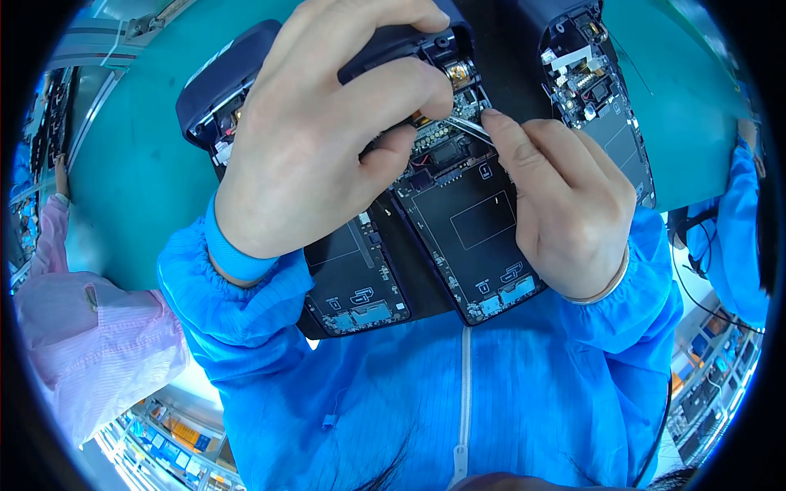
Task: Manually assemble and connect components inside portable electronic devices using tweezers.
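An opened dark handheld device (483, 221) with a bare circuit board lies in front of me, its thicker end away from me. My right hand (573, 196) pinches metal tweezers (470, 128), whose tips reach the board just below a gold round part (458, 74). My left hand (303, 131) arches over from the left with bent fingers apart. Its index fingertip presses down near the tweezer tips, beside a small orange-brown piece. The thumb stays apart from the index finger, and another finger rests near the device's far edge. What lies under the palm is hidden.
A second opened device (360, 270) lies to the left, partly under my left hand and forearm. Another (614, 114) lies at the right. They lie on a black mat on a green table (139, 180). A person's pink sleeve (98, 327) is at left, a blue sleeve (733, 221) at right.
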`<action>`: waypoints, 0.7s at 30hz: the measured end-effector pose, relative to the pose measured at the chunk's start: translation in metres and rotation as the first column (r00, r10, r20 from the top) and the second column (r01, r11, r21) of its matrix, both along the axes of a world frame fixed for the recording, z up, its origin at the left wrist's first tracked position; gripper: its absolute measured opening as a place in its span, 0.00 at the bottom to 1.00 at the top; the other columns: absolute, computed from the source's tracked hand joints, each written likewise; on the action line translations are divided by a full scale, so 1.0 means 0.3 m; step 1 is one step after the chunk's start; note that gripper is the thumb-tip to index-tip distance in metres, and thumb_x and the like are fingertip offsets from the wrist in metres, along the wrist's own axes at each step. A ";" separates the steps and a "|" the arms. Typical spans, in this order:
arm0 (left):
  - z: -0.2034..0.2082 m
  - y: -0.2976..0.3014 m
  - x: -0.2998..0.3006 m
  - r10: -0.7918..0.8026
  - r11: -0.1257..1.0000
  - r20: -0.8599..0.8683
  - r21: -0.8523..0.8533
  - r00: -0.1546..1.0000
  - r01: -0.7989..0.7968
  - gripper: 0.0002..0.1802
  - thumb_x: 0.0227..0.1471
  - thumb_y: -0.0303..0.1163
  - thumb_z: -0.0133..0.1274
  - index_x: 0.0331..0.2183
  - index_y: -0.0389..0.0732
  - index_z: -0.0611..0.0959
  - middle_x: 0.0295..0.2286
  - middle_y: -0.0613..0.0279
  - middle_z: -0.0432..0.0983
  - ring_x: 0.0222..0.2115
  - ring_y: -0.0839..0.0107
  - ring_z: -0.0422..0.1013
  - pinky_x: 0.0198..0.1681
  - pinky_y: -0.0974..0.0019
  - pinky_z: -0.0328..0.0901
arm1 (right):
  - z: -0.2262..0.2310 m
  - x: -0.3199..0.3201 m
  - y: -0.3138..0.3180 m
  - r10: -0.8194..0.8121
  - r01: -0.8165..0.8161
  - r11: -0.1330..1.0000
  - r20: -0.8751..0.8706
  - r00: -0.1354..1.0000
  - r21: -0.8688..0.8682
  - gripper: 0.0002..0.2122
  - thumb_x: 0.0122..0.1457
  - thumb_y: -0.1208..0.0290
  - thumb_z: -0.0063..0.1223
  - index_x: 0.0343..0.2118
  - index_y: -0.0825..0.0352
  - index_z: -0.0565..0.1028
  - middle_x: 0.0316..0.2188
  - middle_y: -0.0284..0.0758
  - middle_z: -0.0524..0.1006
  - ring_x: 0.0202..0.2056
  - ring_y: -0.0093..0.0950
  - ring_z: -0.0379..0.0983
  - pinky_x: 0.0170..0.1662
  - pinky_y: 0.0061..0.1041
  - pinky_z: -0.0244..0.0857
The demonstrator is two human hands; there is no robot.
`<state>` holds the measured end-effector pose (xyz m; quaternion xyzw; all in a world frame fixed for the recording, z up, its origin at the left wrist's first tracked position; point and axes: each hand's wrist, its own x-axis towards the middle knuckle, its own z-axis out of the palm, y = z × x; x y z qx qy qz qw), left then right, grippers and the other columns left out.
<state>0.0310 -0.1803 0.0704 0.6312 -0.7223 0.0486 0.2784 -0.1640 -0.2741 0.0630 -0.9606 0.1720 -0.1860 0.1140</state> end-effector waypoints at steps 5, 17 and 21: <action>0.057 -0.021 -0.048 0.109 0.991 0.080 0.068 0.991 -0.115 0.39 0.25 0.17 0.63 0.47 0.42 0.76 0.47 0.56 0.73 0.48 0.56 0.70 0.49 0.62 0.66 | 0.013 -0.016 -0.028 0.019 -0.020 0.999 0.018 1.000 0.044 0.20 0.42 0.87 0.56 0.42 0.70 0.79 0.27 0.38 0.75 0.26 0.33 0.73 0.28 0.28 0.67; -0.018 0.000 0.001 0.190 0.979 -0.188 0.112 0.964 -0.171 0.41 0.26 0.20 0.64 0.51 0.44 0.76 0.43 0.60 0.75 0.40 0.61 0.71 0.45 0.63 0.67 | 0.065 -0.032 -0.101 0.077 -0.034 0.949 -0.127 0.989 0.314 0.10 0.46 0.85 0.55 0.34 0.71 0.79 0.21 0.40 0.74 0.21 0.33 0.70 0.24 0.25 0.62; 0.044 -0.031 0.010 0.126 0.967 0.003 0.223 0.992 -0.124 0.42 0.26 0.20 0.65 0.51 0.44 0.76 0.45 0.60 0.75 0.41 0.61 0.71 0.46 0.62 0.67 | 0.121 -0.012 -0.217 0.275 0.034 0.529 -0.209 0.938 0.848 0.07 0.54 0.81 0.51 0.33 0.74 0.80 0.18 0.36 0.75 0.20 0.23 0.71 0.23 0.20 0.61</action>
